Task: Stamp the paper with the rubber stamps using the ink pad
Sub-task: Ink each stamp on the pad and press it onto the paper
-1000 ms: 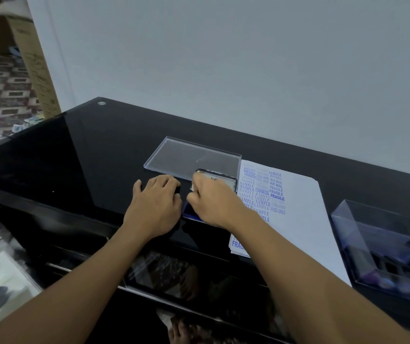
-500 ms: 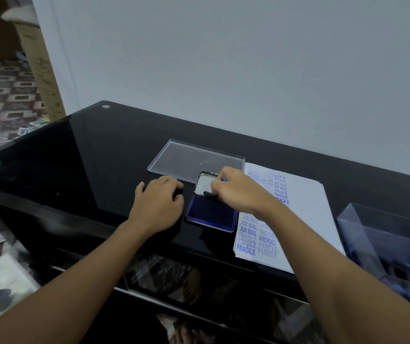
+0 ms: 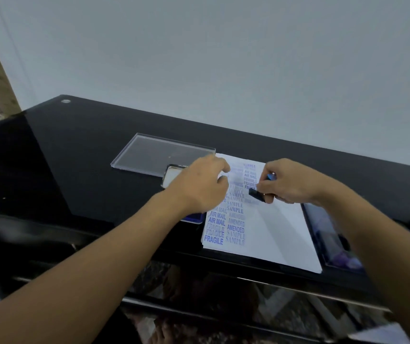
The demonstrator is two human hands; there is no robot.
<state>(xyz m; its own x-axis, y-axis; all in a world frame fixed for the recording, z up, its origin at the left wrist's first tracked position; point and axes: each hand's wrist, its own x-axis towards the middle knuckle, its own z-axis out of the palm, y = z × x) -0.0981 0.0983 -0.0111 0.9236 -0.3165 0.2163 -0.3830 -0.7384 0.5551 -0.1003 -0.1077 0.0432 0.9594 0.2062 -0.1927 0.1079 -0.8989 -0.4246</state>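
Pinching a small black rubber stamp [image 3: 256, 194], the right hand [image 3: 291, 184] holds it low over the white paper with blue stamped words [image 3: 273, 232]. I cannot tell if it touches. The left hand [image 3: 199, 187] rests its loosely bent fingers on the paper's left edge and holds nothing. Under that wrist, the blue ink pad in its tin [image 3: 194, 219] sits just beside the paper on the shiny black table [image 3: 75, 157].

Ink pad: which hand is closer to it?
Left. The left hand is over the ink pad; the right hand holds a stamp over the paper, off to the pad's right.
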